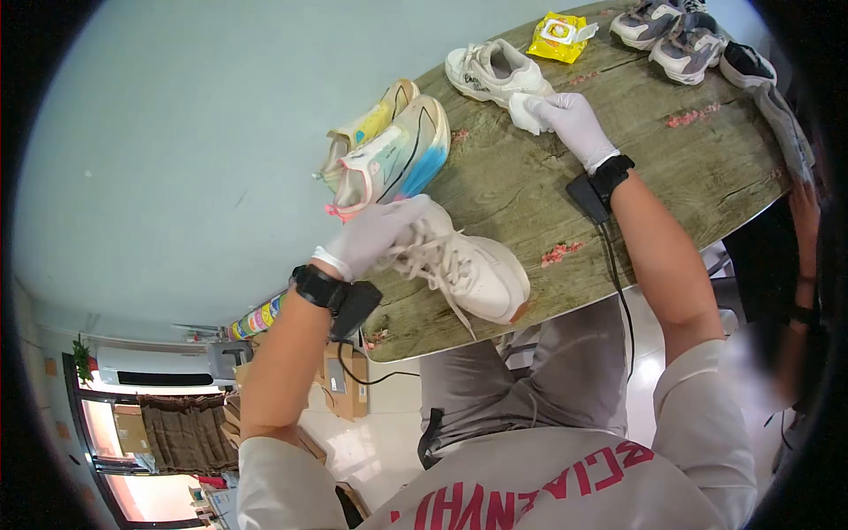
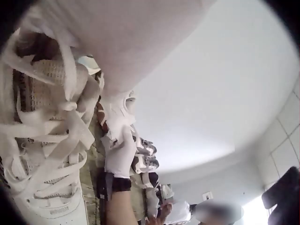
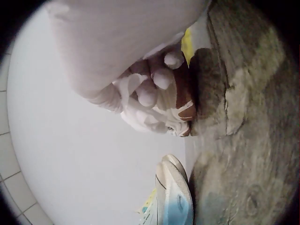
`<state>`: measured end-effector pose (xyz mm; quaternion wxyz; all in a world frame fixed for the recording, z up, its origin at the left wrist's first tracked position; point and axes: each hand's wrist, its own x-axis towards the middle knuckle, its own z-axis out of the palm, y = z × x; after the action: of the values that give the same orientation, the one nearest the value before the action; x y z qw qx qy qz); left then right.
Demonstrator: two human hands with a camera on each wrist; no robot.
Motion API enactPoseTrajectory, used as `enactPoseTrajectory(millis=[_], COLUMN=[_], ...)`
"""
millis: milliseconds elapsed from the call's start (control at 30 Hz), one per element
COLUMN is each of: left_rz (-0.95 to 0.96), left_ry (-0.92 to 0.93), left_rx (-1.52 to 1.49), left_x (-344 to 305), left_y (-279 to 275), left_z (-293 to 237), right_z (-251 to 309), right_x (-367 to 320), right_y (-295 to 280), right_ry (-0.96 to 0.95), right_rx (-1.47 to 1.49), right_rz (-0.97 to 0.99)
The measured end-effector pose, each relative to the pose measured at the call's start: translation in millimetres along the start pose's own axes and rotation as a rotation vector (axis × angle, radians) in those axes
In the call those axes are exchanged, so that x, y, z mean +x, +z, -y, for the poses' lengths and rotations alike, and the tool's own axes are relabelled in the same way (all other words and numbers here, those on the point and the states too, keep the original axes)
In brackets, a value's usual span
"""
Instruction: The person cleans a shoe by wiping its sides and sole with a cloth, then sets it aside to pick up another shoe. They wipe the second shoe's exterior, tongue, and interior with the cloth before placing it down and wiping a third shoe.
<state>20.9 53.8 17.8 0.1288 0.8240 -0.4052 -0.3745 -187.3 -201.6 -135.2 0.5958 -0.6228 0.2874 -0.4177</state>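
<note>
My gloved left hand [image 1: 382, 231] grips a white lace-up sneaker [image 1: 481, 278] at its ankle opening, near the table's front edge. Its toe points right and toward me, and its loose laces [image 2: 69, 105] fill the left of the left wrist view; the fingertips are hidden. Farther off, my gloved right hand [image 1: 579, 125] pinches a crumpled white wipe [image 1: 527, 113] between thumb and fingers. The wipe overlaps the toe end of the other white sneaker [image 1: 495, 75], which stands on the table. In the right wrist view that sneaker's brown sole [image 3: 183, 91] shows beyond the curled fingers.
Two multicoloured running shoes [image 1: 397, 150] stand by the wall at left. A yellow wipes packet [image 1: 560, 37] with its lid raised lies at the back. Several grey and white shoes [image 1: 689, 53] line the wooden table's [image 1: 618, 230] far right. Another person's arm [image 1: 804, 230] shows at right.
</note>
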Motion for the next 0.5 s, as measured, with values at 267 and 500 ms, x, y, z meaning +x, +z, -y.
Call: enactPoseTrajectory(millis=[267,500], left_rz=[0.039,-0.089], left_ry=[0.059,0.197], left_rx=[-0.619,-0.382], left_x=[-17.7,-33.4], left_y=[17.5,26.1], left_z=[68.6,73.8], right_z=[-15.8,-3.8], right_x=[10.2,0.4], right_y=[-6.3,1.9], right_ry=[0.045,-0.01], right_rx=[-0.001,0.012], right_rz=[0.055,0.021])
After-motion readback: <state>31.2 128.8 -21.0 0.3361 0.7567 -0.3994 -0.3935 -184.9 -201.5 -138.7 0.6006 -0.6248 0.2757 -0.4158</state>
